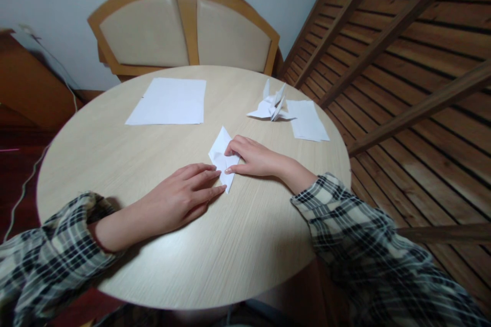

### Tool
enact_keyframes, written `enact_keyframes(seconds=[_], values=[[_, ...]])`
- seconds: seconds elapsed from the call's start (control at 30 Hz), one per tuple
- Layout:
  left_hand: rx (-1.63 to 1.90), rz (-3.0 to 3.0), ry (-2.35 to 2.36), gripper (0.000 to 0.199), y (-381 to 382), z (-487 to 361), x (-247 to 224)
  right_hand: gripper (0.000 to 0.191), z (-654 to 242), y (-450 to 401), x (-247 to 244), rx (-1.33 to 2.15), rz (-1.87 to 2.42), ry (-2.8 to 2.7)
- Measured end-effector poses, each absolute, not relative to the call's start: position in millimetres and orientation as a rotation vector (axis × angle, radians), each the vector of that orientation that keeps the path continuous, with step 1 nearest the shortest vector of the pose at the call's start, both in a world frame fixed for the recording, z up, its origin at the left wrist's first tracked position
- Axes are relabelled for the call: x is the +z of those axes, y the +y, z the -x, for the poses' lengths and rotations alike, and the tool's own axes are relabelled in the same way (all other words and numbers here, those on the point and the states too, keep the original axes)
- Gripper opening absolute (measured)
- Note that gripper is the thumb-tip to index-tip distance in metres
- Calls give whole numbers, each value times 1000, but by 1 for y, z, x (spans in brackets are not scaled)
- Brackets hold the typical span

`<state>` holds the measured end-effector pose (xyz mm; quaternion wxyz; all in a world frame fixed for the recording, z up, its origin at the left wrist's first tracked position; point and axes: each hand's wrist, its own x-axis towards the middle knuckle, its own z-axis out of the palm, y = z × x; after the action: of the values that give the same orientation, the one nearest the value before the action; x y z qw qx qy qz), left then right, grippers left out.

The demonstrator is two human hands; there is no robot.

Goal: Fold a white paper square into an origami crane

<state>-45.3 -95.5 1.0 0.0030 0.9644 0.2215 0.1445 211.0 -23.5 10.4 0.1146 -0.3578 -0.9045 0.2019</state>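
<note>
A small white folded paper (pixel 221 147), shaped like a narrow diamond, lies on the round wooden table (pixel 245 245) in front of me. My left hand (pixel 186 194) rests flat at its lower left, with fingers spread and fingertips touching the paper's edge. From the right, my right hand (pixel 253 157) reaches over the paper, thumb and index finger apart and both resting on its surface. Part of the paper's right side is hidden under my right hand.
A stack of white sheets (pixel 169 102) lies at the back left of the table. Folded paper cranes (pixel 271 106) stand at the back right, beside smaller white sheets (pixel 309 121). Behind the table is a padded chair (pixel 194 25); wooden slats (pixel 402 61) rise on the right.
</note>
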Motion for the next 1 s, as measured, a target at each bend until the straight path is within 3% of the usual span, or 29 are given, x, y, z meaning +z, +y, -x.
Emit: enact_keyframes(seconds=[1.0], values=[[428,-3008,760,38,-91,47,-4,28,-216,-21,8,650,1010,-2639]])
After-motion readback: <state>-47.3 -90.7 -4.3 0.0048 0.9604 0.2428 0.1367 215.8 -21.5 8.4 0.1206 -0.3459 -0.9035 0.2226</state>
